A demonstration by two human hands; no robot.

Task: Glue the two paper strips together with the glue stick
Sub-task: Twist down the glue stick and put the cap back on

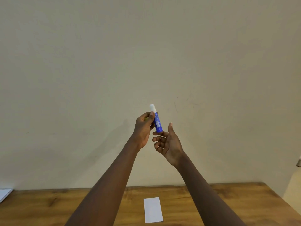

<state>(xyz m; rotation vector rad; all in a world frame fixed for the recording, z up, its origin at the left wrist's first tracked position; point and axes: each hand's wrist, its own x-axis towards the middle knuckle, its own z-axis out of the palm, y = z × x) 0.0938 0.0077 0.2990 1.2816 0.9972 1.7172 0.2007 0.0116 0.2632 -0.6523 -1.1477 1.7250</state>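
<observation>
Backdrop: plain wall [146, 46]; wooden table [211, 201]
Left hand [143, 129]: clamped on glue stick [157, 122]
Right hand [169, 142]: loose, apart, 5 o'clock of the stick
Paper [153, 210]: 6 o'clock, flat
Tip: steady tube, expose glue sparingly

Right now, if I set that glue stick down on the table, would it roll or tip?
Lying down, the glue stick would probably roll: its blue body looks round and smooth. Stood upright, it's tall and narrow, so a nudge could tip it. The left hand holds it easily, suggesting it's light.

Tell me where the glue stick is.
The glue stick is held up mid-frame in the left hand, above the table, its base by the right hand's fingertips.
</observation>
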